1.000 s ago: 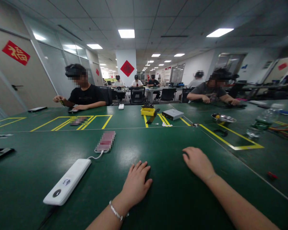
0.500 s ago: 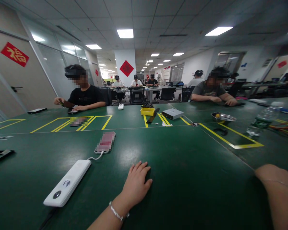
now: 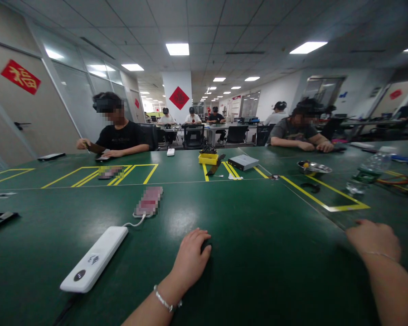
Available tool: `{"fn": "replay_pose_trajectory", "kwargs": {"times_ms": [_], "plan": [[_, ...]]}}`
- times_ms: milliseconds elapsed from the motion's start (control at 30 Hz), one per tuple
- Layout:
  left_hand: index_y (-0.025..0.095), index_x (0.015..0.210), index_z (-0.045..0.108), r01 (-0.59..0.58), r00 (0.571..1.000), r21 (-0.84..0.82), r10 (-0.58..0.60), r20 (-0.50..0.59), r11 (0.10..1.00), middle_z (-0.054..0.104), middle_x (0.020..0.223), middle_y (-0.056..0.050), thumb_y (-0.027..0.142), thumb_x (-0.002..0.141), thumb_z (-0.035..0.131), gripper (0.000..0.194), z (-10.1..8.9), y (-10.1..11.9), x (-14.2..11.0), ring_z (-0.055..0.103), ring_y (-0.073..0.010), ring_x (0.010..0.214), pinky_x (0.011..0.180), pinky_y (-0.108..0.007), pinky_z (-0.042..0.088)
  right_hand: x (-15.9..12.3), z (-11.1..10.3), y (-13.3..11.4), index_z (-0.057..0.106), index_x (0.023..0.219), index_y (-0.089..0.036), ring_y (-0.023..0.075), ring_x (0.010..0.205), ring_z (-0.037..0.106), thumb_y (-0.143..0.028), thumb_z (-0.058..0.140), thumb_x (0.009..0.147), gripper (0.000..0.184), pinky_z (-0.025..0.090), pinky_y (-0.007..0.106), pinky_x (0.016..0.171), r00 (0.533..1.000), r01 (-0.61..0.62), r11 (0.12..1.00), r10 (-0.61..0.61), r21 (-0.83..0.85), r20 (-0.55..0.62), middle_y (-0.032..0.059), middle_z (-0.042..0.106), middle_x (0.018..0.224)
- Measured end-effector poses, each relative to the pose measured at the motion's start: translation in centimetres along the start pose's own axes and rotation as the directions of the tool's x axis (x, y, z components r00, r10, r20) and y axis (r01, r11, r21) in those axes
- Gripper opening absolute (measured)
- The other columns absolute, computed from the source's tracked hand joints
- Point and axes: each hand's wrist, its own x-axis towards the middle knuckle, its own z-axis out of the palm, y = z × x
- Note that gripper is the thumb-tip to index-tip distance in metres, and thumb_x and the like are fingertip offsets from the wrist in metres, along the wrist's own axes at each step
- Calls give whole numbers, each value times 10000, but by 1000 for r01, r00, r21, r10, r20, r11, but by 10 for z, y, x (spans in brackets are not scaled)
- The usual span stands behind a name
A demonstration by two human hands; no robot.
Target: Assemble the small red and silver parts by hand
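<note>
My left hand rests on the green tabletop, palm down. Its fingers are slightly bent and lie close together, with the thumb apart; nothing shows in it. A bracelet circles that wrist. Left of it lies a white power bank, joined by a short white cable to a phone with a blurred-out screen. At the right side, my right hand is over the table with its back toward me. Its fingers are mostly hidden and smeared, so whether it holds anything does not show.
Beyond my right hand stand a plastic bottle, a metal bowl and a black curved piece. A yellow box and a grey box lie farther back. Two people sit across the table, among yellow tape outlines.
My right hand has moved left and farther into view. The fingers of my left hand, spread before, have drawn together and bent a little. The things on the table have stayed put.
</note>
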Motion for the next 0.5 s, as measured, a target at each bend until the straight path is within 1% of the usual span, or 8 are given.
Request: {"fn": "replay_pose_trajectory", "kwargs": {"times_ms": [100, 167, 200, 267, 333, 367, 433, 500], "plan": [[210, 997, 595, 78, 995, -295, -92, -34, 952, 598, 1072, -53, 260, 777, 458, 264, 1, 3, 3, 507, -209, 1035, 930, -369, 339, -34, -13, -77, 598, 1010, -116, 238, 835, 517, -278, 438, 699, 386, 384, 346, 659, 979, 145, 966, -172, 214, 112, 171, 564, 934], [198, 1023, 584, 173, 984, -534, -164, 64, 827, 600, 1074, -66, 290, 786, 458, 283, 2, 6, 3, 544, -213, 979, 857, -356, 401, -73, -15, -134, 575, 1000, -153, 183, 753, 536, -332, 486, 691, 368, 413, 316, 668, 939, 174, 852, -295, 493, 179, 91, 584, 868], [190, 1047, 571, 224, 974, -642, -181, 133, 733, 585, 1103, -78, 306, 788, 467, 302, 3, 9, 2, 552, -215, 969, 827, -349, 419, -97, -14, -160, 559, 995, -157, 160, 728, 542, -336, 502, 689, 359, 425, 298, 677, 892, 176, 752, -395, 635, 220, 65, 588, 843], [179, 1108, 530, 308, 951, -801, -173, 255, 512, 539, 1168, -104, 328, 785, 497, 358, 4, 13, 0, 555, -219, 968, 803, -339, 430, -148, -11, -202, 541, 971, -173, 133, 744, 547, -294, 511, 702, 297, 444, 270, 685, 745, 180, 534, -622, 826, 240, 41, 585, 863], [168, 1136, 506, 359, 933, -878, -119, 339, 316, 539, 1156, -120, 333, 776, 532, 397, 6, 16, -4, 559, -213, 961, 823, -344, 419, -193, -10, -227, 553, 922, -192, 119, 751, 539, -213, 507, 714, 214, 447, 255, 689, 606, 268, 393, -779, 879, 164, 24, 578, 856], [154, 1122, 515, 376, 926, -892, -76, 369, 250, 564, 1109, -122, 330, 772, 544, 392, 7, 17, -5, 565, -206, 942, 829, -345, 415, -210, -9, -233, 562, 904, -201, 121, 773, 532, -182, 491, 728, 191, 445, 260, 707, 548, 340, 341, -829, 877, 109, 23, 575, 858], [125, 1050, 553, 394, 916, -902, -3, 400, 177, 609, 990, -110, 309, 764, 565, 340, 9, 19, -7, 582, -186, 883, 822, -336, 418, -231, -10, -237, 580, 898, -217, 138, 828, 514, -163, 452, 767, 191, 430, 289, 758, 469, 499, 256, -883, 828, -9, 33, 574, 871], [106, 962, 583, 416, 906, -894, 13, 424, 163, 628, 886, -91, 281, 758, 578, 269, 10, 20, -6, 597, -160, 806, 787, -311, 435, -234, -10, -234, 592, 927, -226, 164, 883, 494, -204, 446, 792, 200, 409, 330, 805, 423, 623, 214, -901, 752, -94, 54, 572, 922]]}}
